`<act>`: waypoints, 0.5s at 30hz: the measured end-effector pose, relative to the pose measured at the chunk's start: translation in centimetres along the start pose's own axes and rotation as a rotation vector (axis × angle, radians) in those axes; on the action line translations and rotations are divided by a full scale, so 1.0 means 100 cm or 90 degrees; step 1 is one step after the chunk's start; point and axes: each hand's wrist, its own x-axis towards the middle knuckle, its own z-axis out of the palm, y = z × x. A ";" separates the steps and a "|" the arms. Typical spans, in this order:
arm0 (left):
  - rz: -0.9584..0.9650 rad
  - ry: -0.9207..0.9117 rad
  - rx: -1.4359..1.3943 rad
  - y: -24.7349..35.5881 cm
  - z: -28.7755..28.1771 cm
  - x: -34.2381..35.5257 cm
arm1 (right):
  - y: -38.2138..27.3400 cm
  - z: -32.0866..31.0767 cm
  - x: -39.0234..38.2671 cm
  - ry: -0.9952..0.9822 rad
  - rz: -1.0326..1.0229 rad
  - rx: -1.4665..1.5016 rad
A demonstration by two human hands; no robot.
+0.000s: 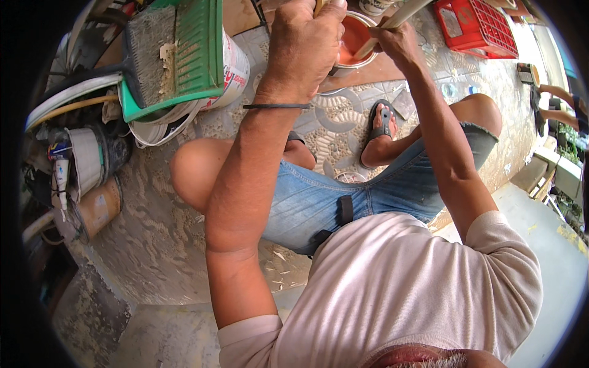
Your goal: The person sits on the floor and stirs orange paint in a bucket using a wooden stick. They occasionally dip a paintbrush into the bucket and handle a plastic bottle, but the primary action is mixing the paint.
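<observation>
My left hand (304,46) is closed in a fist beside a round can (351,69) of orange-red paint (354,38). The tip of a yellowish wooden piece (319,6) shows above its fingers; the rest of that piece is hidden. On the can's other side my right hand (397,42) grips a pale stick (407,11), which slants down over the rim. Its lower end reaches into the paint. A dark band circles my left wrist.
A green dustpan (199,55) and a broom (147,58) lie across white buckets (236,67) at the left. A red plastic crate (475,27) stands at the far right. Tubs and a tube (61,178) sit at the left edge. Another person's hands (555,104) show at the right.
</observation>
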 end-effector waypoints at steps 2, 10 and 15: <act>-0.011 0.003 0.006 0.003 0.000 0.001 | 0.013 0.008 0.006 0.018 0.046 0.096; 0.017 -0.008 -0.003 0.003 -0.005 0.001 | -0.033 -0.011 0.024 -0.032 -0.089 -0.349; 0.011 0.000 -0.025 0.008 -0.007 0.004 | 0.003 0.021 0.025 -0.045 -0.002 0.078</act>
